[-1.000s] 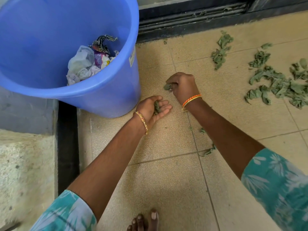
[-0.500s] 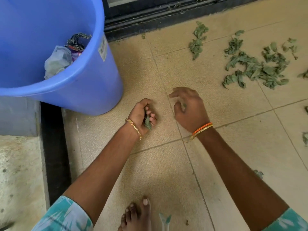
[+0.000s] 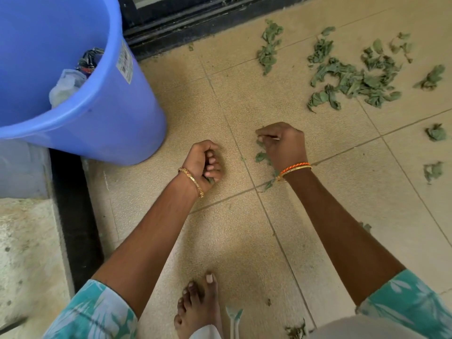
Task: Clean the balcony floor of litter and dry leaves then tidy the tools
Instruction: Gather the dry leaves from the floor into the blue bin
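My left hand (image 3: 204, 162) is curled into a fist around a few dry green leaves, low over the tan floor tiles (image 3: 220, 241). Just to its right, my right hand (image 3: 283, 145) pinches small leaves (image 3: 261, 156) off the floor with bent fingers. A large pile of dry leaves (image 3: 352, 79) lies at the upper right, apart from both hands. The blue bucket (image 3: 117, 113) stands at the upper left, with crumpled paper and wrappers (image 3: 68, 81) inside.
A dark door track (image 3: 195, 23) runs along the top. Stray leaves (image 3: 436, 133) lie at the right edge, and one clump (image 3: 269, 50) near the track. A black strip (image 3: 73, 211) and a rough concrete ledge (image 3: 24, 253) border the left. My bare foot (image 3: 198, 304) stands at the bottom.
My left hand has closed from a cupped palm into a fist on its leaves. My right hand moved right and back along the floor and now pinches another leaf. The view shifted right.
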A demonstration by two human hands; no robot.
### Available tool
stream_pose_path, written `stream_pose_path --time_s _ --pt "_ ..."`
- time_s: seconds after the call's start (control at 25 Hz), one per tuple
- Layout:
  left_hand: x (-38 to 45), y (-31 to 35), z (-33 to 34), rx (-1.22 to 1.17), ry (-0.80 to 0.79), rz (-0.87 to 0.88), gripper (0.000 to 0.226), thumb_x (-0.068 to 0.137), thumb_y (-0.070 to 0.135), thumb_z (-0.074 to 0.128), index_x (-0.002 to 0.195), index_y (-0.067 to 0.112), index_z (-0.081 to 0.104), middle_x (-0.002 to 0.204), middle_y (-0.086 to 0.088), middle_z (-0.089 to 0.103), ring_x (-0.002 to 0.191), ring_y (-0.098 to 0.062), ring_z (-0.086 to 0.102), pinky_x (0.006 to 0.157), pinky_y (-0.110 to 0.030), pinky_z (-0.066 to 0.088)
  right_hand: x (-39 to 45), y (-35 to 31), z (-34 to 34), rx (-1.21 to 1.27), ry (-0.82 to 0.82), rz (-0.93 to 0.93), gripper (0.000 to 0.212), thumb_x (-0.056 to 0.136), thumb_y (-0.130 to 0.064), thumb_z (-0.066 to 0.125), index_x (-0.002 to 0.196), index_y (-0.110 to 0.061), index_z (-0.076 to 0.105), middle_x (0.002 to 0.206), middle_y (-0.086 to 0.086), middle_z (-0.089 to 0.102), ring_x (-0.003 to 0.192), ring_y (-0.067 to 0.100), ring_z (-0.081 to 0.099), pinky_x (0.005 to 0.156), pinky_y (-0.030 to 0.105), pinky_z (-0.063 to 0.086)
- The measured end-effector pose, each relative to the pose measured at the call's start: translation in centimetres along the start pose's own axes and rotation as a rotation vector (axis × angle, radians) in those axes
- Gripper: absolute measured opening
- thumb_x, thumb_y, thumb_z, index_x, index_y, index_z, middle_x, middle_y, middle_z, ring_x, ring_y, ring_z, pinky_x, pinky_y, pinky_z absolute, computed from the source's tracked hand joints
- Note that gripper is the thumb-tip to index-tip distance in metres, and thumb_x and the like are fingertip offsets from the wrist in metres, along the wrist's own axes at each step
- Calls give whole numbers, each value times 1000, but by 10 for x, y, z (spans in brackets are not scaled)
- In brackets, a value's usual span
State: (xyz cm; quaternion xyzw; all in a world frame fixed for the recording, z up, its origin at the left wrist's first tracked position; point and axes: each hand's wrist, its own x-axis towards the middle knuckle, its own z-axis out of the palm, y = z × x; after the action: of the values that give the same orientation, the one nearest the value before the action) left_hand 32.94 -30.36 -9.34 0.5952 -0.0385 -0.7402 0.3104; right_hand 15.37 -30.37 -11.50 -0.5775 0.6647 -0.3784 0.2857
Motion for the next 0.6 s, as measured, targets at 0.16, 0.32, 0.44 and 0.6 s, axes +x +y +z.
stream_pose_path --time_s 0.16,0.32,0.44,0.6 --pt "-6 -10 10 142 -125 -76 39 93 35 37 61 15 46 49 2 41 33 -8 38 27 -8 16 -37 -39 10 168 -125 48 37 78 -1 71 113 -13 66 90 6 67 70 -2 61 66 11 50" --pt "-12 -25 19 330 -107 -46 45 96 32 35 58 13 49 42 3 44 28 -6 33 30 -9 14 -55 -50 15 -189 -249 -27 73 79 -14 69 142 -25 34 87 0 68 94 17 55 93 33 41" --pt "-8 -22 15 346 -55 -34 33 92 26 42 61 15 44 41 6 40 28 -5 28 28 -9 15 -51 -43 -3 -25 -335 20 61 83 -13 65 139 -16 40 109 2 63 108 18 52 101 35 39" --pt "-6 -11 6 329 -27 -70 39 88 26 51 55 21 30 40 9 26 28 -3 20 28 -8 13 -38 0 -25 -218 -467 -29 52 85 -11 63 134 -9 47 144 10 34 134 24 32 110 39 33"
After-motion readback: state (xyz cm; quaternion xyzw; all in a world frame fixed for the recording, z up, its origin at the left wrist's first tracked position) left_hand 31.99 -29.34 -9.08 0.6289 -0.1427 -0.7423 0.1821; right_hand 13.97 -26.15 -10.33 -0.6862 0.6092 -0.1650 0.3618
